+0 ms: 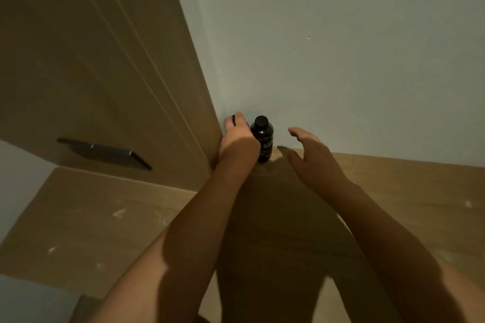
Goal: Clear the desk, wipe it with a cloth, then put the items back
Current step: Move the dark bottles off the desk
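Black bottle is stood upright at the counter corner; a second dark item is grasped by left hand at its 9 o'clock, right hand held open at 3 o'clock

the bottle is the landmark: glossy black with a black cap and a small pale label patch on its dark side; lower down its body shows a reddish-brown tint. the thing under the left hand, just left of the bottle, is black where it shows. the desk beneath the bottle is light tan wood grain, flecked with a few whitish marks out to the left and right. the wall behind the bottle is pale grey-white with one small white speck. the panel left of the bottle is tan-brown with long straight grooves, and it carries a black handle.
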`<state>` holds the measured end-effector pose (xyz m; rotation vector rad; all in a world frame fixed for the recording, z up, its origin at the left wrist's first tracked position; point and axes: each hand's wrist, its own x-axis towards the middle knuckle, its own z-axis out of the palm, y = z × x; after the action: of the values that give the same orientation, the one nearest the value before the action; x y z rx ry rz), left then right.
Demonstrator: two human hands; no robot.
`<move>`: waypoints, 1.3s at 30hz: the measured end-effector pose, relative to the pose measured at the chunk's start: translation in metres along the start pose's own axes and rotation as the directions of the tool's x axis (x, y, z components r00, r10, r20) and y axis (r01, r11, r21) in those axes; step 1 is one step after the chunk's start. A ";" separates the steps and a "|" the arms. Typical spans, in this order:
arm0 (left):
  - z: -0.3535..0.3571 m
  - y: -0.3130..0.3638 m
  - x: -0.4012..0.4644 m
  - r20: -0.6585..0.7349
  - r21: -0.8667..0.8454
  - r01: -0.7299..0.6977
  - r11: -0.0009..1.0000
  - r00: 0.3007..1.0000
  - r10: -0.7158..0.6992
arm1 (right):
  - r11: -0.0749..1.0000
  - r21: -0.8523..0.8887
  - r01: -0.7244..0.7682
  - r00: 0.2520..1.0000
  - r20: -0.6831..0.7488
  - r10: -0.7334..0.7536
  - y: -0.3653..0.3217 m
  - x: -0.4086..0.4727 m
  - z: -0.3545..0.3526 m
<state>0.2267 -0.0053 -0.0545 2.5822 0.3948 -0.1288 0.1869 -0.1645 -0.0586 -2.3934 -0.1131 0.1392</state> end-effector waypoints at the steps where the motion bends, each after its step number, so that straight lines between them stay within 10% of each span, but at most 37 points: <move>1: 0.004 -0.002 0.002 -0.028 0.053 -0.034 0.998 0.999 0.035 | 1.000 0.012 0.020 1.000 0.006 -0.020 -0.001 0.014 0.003; 19: 0.029 -0.023 0.006 -0.083 0.161 -0.152 0.975 0.983 0.167 | 0.995 0.073 0.066 0.993 0.094 -0.073 0.017 0.070 0.038; 34: -0.034 -0.025 -0.088 -0.092 0.073 -0.267 0.961 0.958 0.273 | 0.850 0.524 0.061 0.920 -0.360 0.156 -0.001 -0.074 -0.013; 39: -0.028 0.008 -0.112 0.153 0.085 -0.224 0.971 0.966 0.210 | 0.812 0.577 0.093 0.800 -0.529 0.284 -0.004 -0.127 -0.037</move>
<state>0.1234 -0.0264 -0.0082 2.6750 0.0520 -0.2604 0.0654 -0.2013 -0.0201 -1.7162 0.3204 -0.4802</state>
